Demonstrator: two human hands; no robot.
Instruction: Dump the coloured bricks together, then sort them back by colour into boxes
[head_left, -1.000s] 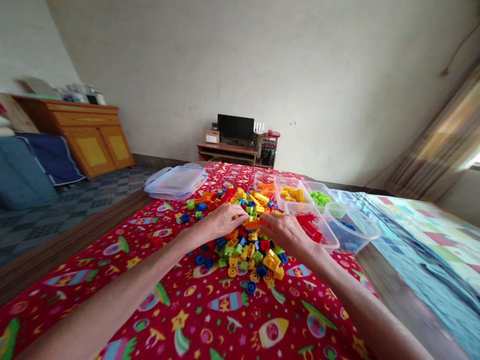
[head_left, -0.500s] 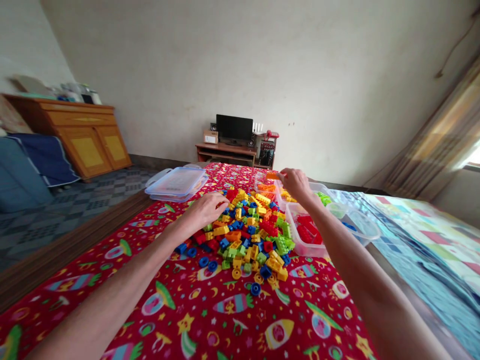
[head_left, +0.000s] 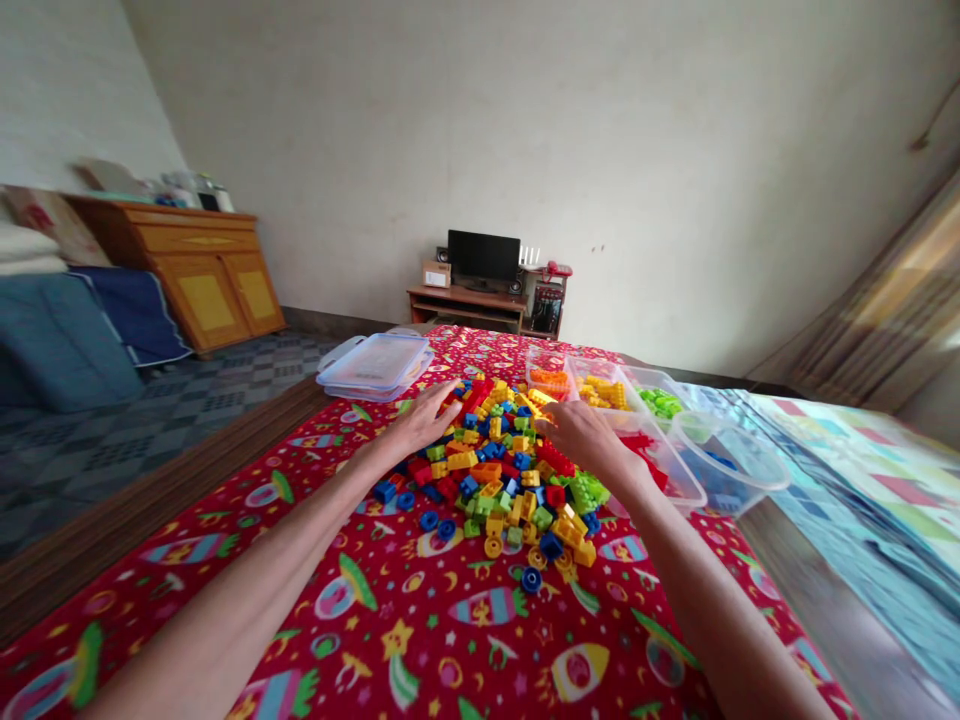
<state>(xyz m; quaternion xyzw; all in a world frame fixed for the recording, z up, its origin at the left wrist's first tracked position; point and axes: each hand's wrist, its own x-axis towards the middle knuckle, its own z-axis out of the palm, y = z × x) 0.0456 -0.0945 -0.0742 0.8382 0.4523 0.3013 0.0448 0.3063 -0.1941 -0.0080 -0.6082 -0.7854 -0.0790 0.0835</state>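
Observation:
A heap of small plastic bricks [head_left: 502,470] in red, yellow, blue, green and orange lies on a red patterned cloth [head_left: 465,620]. My left hand [head_left: 424,420] rests on the heap's left side, fingers stretched out over the bricks. My right hand [head_left: 581,435] hovers at the heap's right side, fingers loosely spread with nothing seen in them. Behind and right of the heap stand clear tubs: one of orange bricks [head_left: 550,380], one of yellow [head_left: 604,392], one of green [head_left: 660,402], one of red [head_left: 679,480] and one of blue [head_left: 731,470].
A stack of clear lids [head_left: 375,362] lies at the cloth's far left. A wooden edge [head_left: 142,510] borders the cloth on the left, with a tiled floor beyond. A quilt [head_left: 862,470] lies to the right. A cupboard [head_left: 195,280] and a low stand with a monitor [head_left: 484,258] line the walls.
My right hand went out to the orange tub with an orange brick, then came back to the heap without it. My left hand slid further along the heap's left side.

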